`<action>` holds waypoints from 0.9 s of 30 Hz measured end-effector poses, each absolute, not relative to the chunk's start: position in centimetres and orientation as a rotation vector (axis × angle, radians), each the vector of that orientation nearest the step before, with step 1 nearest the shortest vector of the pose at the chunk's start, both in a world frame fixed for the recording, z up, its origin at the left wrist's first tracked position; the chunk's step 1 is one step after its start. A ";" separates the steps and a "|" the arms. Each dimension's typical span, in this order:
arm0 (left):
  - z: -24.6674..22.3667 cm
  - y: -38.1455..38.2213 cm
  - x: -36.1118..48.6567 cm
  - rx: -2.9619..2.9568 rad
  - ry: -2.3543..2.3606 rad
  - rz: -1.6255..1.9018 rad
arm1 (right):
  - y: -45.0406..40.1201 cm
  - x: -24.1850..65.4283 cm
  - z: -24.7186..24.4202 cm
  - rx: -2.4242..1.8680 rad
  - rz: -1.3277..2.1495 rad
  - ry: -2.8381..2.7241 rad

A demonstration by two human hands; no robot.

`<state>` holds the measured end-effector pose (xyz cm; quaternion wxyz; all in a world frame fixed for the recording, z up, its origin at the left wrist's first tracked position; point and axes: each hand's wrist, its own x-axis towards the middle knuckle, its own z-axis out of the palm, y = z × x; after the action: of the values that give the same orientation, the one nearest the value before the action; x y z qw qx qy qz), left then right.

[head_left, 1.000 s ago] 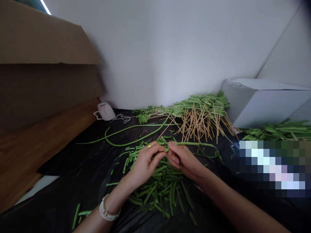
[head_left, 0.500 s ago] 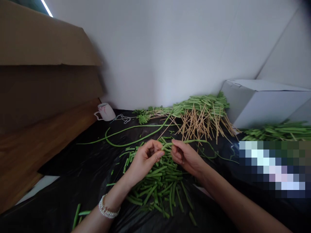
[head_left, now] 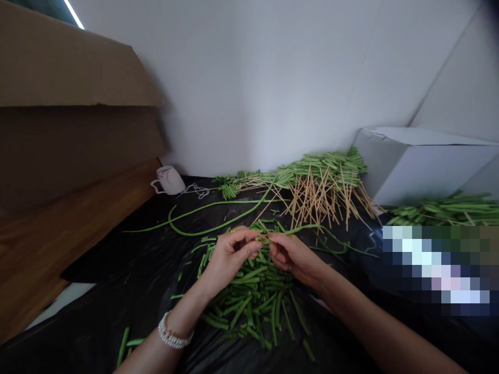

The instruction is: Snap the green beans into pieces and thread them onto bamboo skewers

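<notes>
Pinching a long, thin green yardlong bean (head_left: 307, 228) at the near middle of the scene, a person sits with both bare forearms reaching over a glossy black plastic sheet (head_left: 128, 275). The left hand (head_left: 232, 257), a white pearl-bead bracelet (head_left: 171, 335) on its wrist, closes its fingertips on one end of the bean. The right hand (head_left: 294, 257) grasps it just beside them, and the rest of the bean curves away to the right across the sheet. Directly under both hands lies a loose heap of short cut green bean pieces (head_left: 257, 291). Farther off, two uncut green beans (head_left: 218, 218) curve across the plastic. Beyond them, a tangle of thin tan wooden sticks (head_left: 315, 195) lies against a mound of bundled green bean lengths (head_left: 323, 166), with another green bundle (head_left: 440, 213) to the right. At far left, a white mug with pink markings (head_left: 167, 180) sits beside a tangled white cord (head_left: 197, 190), near a long brown wooden board (head_left: 66, 218) and a brown cardboard sheet (head_left: 66, 67). A white box (head_left: 421, 166) stands far right against a white wall (head_left: 253, 78). A pixelated patch covers the near right.
</notes>
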<state>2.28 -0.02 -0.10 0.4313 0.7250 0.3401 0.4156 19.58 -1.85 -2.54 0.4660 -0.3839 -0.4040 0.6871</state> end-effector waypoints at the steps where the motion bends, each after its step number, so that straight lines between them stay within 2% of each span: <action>1: -0.1 0.0 2.3 1.814 0.858 1.048 | -1.9 19.5 -2.6 -0.953 1.685 -1.005; 6: 0.1 0.5 2.0 1.757 0.918 1.145 | -2.0 19.5 -2.6 -0.957 1.657 -1.055; 10: 0.0 1.2 1.7 1.415 0.844 1.251 | -2.2 19.3 -2.7 -0.977 1.588 -1.182; 13: 0.0 1.1 1.6 1.397 0.853 1.026 | -2.4 19.0 -2.8 -1.005 1.518 -1.304; 18: 0.4 0.3 1.9 1.704 0.884 0.668 | -2.4 18.9 -2.6 -1.023 1.446 -1.321; 27: 1.7 0.5 1.1 1.787 0.878 0.515 | -1.6 20.2 -1.7 -0.839 1.464 -1.010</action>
<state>1.11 0.45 1.69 0.5161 0.7442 0.3657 0.2146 20.19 -1.62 -1.74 0.5542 -0.3551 -0.4276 0.6196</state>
